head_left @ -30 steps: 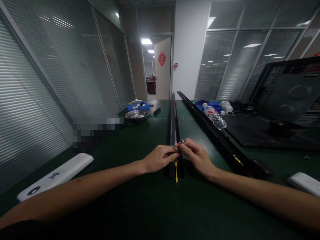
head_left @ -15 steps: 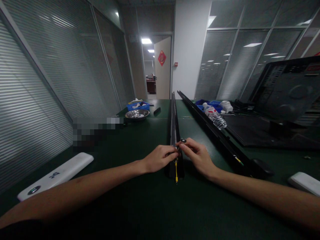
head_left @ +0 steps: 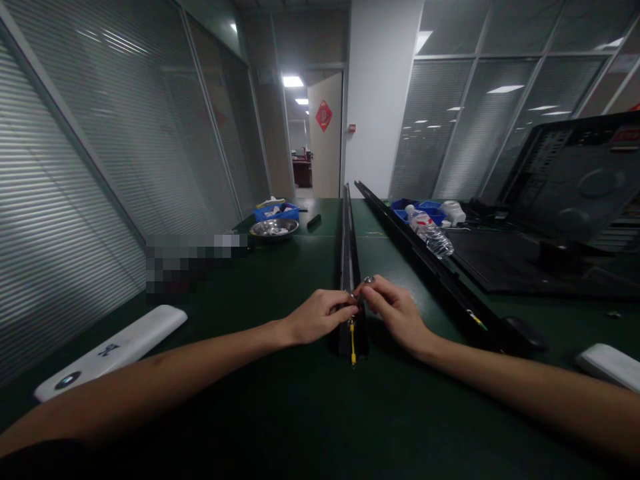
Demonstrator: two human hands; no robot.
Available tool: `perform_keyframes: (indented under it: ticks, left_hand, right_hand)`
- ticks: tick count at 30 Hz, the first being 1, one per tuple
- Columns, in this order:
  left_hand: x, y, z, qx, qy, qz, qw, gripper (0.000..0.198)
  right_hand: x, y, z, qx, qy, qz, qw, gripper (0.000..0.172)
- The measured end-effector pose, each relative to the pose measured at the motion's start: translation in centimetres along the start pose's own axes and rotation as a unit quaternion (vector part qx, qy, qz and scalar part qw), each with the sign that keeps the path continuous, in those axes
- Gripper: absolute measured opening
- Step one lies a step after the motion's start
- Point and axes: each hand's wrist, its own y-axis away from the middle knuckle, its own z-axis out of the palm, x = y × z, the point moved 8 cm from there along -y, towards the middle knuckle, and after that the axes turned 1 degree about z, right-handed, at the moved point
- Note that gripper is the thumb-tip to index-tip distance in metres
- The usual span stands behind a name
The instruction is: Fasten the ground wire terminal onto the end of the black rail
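A long narrow black rail runs away from me along the middle of the table. My left hand is closed at its near end, thumb and fingers pinched together over the rail; what lies between them is hidden. From the right side, my right hand meets it, also pinched, fingertips close to the left ones. A small shiny metal piece shows at its bent fingers, its kind too small to tell. Just below the fingertips, a short yellow wire hangs out over the rail's near end.
Another long black rail lies slantwise at right, with a plastic bottle beside it. Farther off are blue bins, a metal bowl and a blue basket. A white long device lies left; a large black panel stands right.
The right hand's fingers have shifted slightly, and the shiny metal piece has turned a little with them. The left hand and the rail stay almost where they were.
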Motion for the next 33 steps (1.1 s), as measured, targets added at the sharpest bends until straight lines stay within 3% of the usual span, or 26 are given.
perform_keyframes:
  ticks: [18, 33]
  left_hand:
    - [-1.2, 0.1, 0.4, -0.015, 0.008, -0.026, 1.0, 0.028]
    - [-1.2, 0.1, 0.1, 0.003, 0.01, -0.067, 0.998, 0.029]
  right_hand:
    - [-0.1, 0.2, 0.1, 0.006, -0.024, 0.012, 1.0, 0.026]
    - [0.4, -0.1, 0.6, -0.029, -0.036, 0.002, 0.999, 0.037]
